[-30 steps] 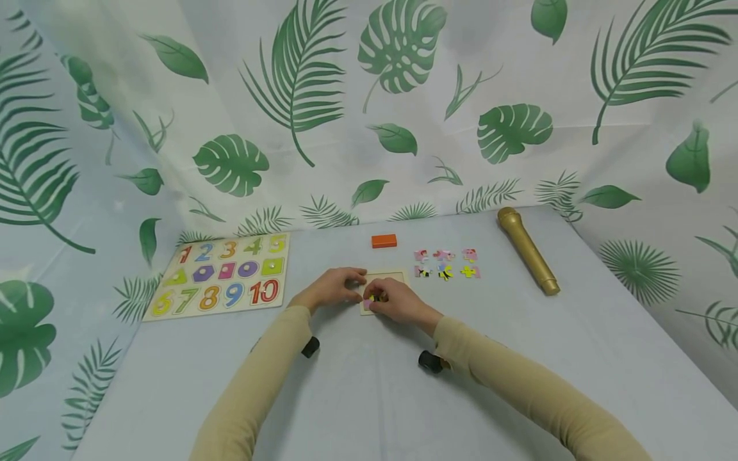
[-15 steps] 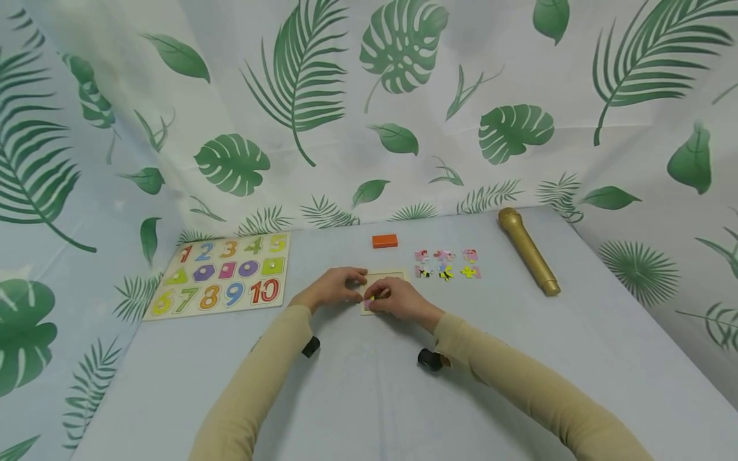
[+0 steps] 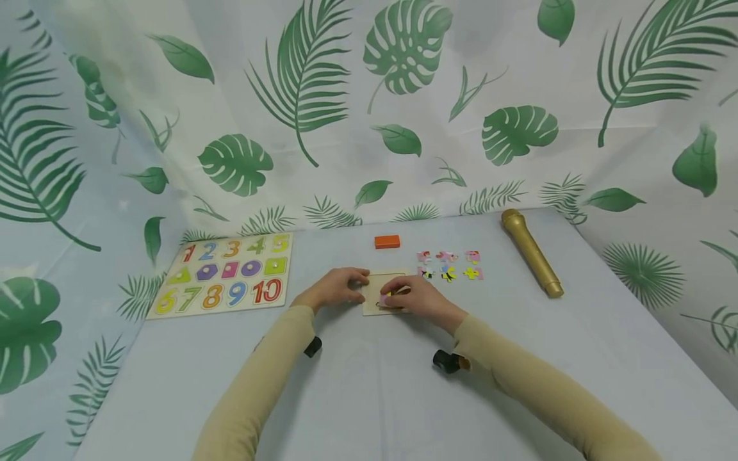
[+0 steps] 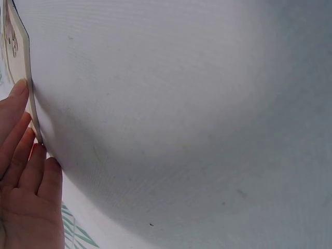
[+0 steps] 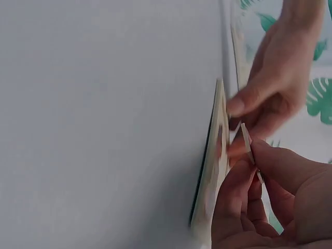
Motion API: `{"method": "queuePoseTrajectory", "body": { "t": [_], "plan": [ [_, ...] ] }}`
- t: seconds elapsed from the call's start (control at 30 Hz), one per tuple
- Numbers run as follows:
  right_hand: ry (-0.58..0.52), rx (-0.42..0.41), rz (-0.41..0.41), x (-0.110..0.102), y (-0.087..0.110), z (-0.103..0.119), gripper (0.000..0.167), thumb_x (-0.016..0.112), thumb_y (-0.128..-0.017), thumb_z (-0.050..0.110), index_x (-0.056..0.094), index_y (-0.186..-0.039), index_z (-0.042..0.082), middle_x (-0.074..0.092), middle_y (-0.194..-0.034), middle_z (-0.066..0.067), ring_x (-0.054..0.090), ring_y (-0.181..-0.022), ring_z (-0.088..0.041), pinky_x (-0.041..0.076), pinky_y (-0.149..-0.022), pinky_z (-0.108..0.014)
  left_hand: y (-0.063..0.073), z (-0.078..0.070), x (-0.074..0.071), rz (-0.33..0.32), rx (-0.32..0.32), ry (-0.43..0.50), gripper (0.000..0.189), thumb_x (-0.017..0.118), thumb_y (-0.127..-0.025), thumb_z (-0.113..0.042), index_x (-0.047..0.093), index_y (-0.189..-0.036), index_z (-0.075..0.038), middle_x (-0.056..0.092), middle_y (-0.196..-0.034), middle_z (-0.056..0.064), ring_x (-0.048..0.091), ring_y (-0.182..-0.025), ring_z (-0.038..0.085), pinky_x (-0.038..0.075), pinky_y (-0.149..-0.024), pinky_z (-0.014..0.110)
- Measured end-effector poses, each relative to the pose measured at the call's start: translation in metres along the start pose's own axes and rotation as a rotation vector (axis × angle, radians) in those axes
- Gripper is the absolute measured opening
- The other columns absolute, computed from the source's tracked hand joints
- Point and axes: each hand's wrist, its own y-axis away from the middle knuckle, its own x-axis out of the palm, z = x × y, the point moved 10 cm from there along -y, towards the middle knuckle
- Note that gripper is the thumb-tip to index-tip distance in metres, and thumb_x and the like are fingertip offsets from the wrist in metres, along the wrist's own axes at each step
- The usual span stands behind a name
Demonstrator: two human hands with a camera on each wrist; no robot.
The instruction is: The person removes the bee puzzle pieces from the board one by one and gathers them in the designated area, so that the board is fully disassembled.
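A small light wooden puzzle tray [image 3: 375,283] lies on the pale tablecloth in front of me. My left hand [image 3: 336,288] is at its left side, thumb on the tray's edge [image 4: 19,57] and straight fingers along the side in the left wrist view. With thumb and fingertips, my right hand [image 3: 423,299] pinches a flat pink and yellow puzzle piece [image 3: 385,299] over the tray. The right wrist view shows that piece [image 5: 248,141] edge-on, raised beside the tray [image 5: 211,161]. Several loose jigsaw pieces [image 3: 448,274], pink and yellow, lie in two rows right of the tray.
An orange block [image 3: 387,242] lies behind the tray. On the left is a number and shape peg board [image 3: 221,276]. A gold microphone [image 3: 532,254] lies at the right. A leaf-print curtain [image 3: 323,166] hangs around the table's back and sides.
My right hand has shifted to the right over the tray, carrying the pinched piece away from the tray's left end. The left hand stays at the tray's left side.
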Motion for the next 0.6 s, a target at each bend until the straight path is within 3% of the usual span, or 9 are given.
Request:
{"method": "queuePoseTrajectory", "body": {
  "t": [0.33,0.6],
  "plan": [
    [0.098,0.041,-0.022,-0.051,0.017,-0.032,0.025,0.07,-0.091,0.021,0.071,-0.113,0.01,0.064,-0.109,-0.006,0.056,-0.094,-0.022,0.051,-0.074,-0.03,0.002,0.003,0.0,-0.004,-0.025,0.037,0.042,0.076,-0.086,-0.012,0.064,-0.125,-0.005,0.046,-0.149,0.003,0.036,-0.141,0.022,0.028,-0.117,0.036],
    [0.165,0.038,-0.018,-0.069,0.018,-0.043,0.02,0.066,-0.092,0.015,0.07,-0.111,0.01,0.065,-0.107,-0.007,0.056,-0.087,-0.021,0.05,-0.071,-0.029,0.002,0.003,0.001,-0.01,-0.027,0.049,0.042,0.076,-0.086,-0.013,0.064,-0.125,-0.005,0.047,-0.149,0.002,0.036,-0.141,0.022,0.028,-0.117,0.036]
  ]
}}
